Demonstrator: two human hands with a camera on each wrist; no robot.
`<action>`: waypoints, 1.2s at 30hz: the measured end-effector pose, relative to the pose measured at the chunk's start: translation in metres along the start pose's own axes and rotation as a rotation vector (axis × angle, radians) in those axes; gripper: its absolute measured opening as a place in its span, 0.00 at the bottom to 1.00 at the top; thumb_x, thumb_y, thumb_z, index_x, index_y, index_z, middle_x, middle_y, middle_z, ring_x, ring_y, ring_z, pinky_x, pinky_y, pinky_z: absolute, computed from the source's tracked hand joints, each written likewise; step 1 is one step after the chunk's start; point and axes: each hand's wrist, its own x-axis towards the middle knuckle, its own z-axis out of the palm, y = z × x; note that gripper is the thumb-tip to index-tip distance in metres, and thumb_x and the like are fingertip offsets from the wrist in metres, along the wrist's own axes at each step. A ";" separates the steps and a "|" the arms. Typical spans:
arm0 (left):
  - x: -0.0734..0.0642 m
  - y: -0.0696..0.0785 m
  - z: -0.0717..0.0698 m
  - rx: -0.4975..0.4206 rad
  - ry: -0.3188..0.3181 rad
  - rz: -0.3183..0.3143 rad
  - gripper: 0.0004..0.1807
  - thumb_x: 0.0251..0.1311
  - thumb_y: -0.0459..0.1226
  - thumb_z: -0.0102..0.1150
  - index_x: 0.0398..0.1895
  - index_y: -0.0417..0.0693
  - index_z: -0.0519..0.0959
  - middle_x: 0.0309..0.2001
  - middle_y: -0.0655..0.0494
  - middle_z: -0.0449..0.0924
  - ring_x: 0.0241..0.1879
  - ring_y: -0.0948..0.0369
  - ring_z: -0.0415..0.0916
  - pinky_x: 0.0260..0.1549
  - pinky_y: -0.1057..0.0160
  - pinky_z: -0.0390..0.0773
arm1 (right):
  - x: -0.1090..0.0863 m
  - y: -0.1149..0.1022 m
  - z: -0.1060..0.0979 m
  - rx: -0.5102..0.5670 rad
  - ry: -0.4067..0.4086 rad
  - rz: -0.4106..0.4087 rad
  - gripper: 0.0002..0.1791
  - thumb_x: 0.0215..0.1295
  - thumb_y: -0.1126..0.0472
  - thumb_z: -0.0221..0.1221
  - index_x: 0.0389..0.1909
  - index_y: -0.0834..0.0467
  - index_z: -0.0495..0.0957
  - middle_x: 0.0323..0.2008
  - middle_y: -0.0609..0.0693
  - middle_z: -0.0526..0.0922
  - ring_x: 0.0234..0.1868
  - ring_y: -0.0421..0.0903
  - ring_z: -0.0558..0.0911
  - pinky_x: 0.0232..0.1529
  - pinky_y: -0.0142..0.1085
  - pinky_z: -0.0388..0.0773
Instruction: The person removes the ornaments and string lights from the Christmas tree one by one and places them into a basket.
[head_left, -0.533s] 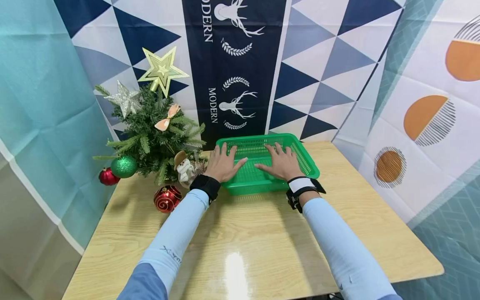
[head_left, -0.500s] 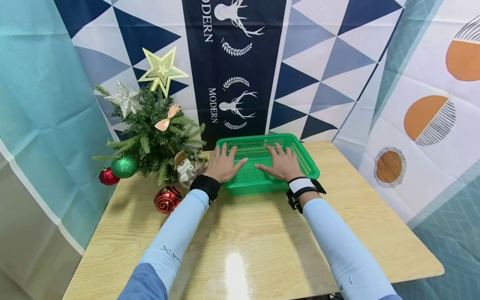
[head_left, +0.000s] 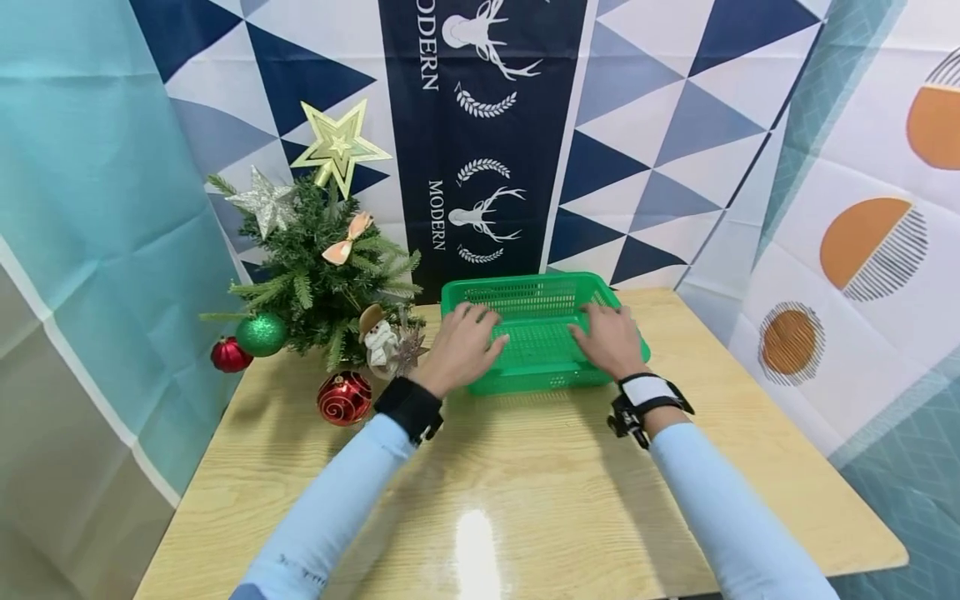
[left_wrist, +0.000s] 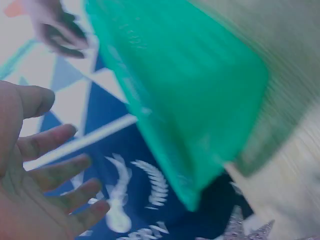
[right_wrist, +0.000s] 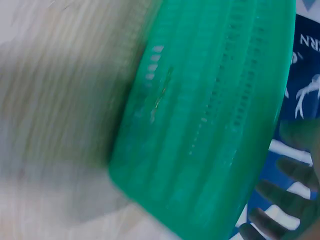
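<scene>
A green plastic basket (head_left: 540, 337) with slotted walls stands at the back of the table, its floor bare where I see it. My left hand (head_left: 459, 348) hovers over its left end, fingers loosely bent and holding nothing. Over the right end is my right hand (head_left: 611, 340), likewise holding nothing. In the left wrist view, spread fingers of the left hand (left_wrist: 47, 182) are apart from the basket's wall (left_wrist: 215, 85). Gaps show between the fingers of the right hand (right_wrist: 290, 205) in the right wrist view, beside the basket rim (right_wrist: 272, 125).
Left of the basket stands a small decorated Christmas tree (head_left: 315, 275) topped with a gold star (head_left: 339, 146). A red bauble (head_left: 345, 398) and a snowman ornament (head_left: 381, 342) sit close to my left wrist. Patterned cloth (head_left: 480, 150) hangs behind the wooden table (head_left: 540, 492).
My right hand has moved right, away from the left one. The left hand has drawn slightly back towards me. Fingers on both look more bent, and the head view has shifted a little.
</scene>
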 end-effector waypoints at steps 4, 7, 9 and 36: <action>-0.033 0.011 -0.016 -0.142 0.103 0.069 0.16 0.76 0.45 0.56 0.55 0.46 0.82 0.59 0.48 0.81 0.61 0.51 0.75 0.63 0.51 0.71 | -0.019 0.034 -0.008 0.033 0.126 0.113 0.21 0.72 0.58 0.59 0.56 0.71 0.79 0.50 0.75 0.80 0.47 0.72 0.75 0.48 0.60 0.69; -0.060 0.012 -0.028 -0.260 0.174 0.065 0.13 0.75 0.43 0.57 0.52 0.46 0.83 0.55 0.49 0.84 0.56 0.53 0.78 0.58 0.53 0.76 | -0.031 0.057 -0.013 0.071 0.142 0.222 0.21 0.73 0.58 0.57 0.56 0.72 0.78 0.48 0.77 0.77 0.45 0.74 0.73 0.42 0.62 0.72; -0.076 0.008 -0.035 -0.329 0.218 0.046 0.11 0.75 0.42 0.58 0.49 0.46 0.84 0.52 0.50 0.85 0.52 0.53 0.81 0.53 0.53 0.79 | -0.036 0.068 -0.014 0.112 0.111 0.280 0.22 0.75 0.57 0.56 0.57 0.72 0.78 0.44 0.76 0.79 0.41 0.73 0.77 0.34 0.59 0.76; -0.119 -0.094 -0.175 -0.036 0.541 -0.111 0.04 0.68 0.33 0.66 0.37 0.40 0.84 0.33 0.46 0.86 0.19 0.61 0.68 0.23 0.68 0.65 | -0.044 0.072 -0.009 0.259 0.013 0.335 0.23 0.75 0.53 0.56 0.53 0.72 0.76 0.20 0.59 0.82 0.15 0.49 0.78 0.19 0.41 0.71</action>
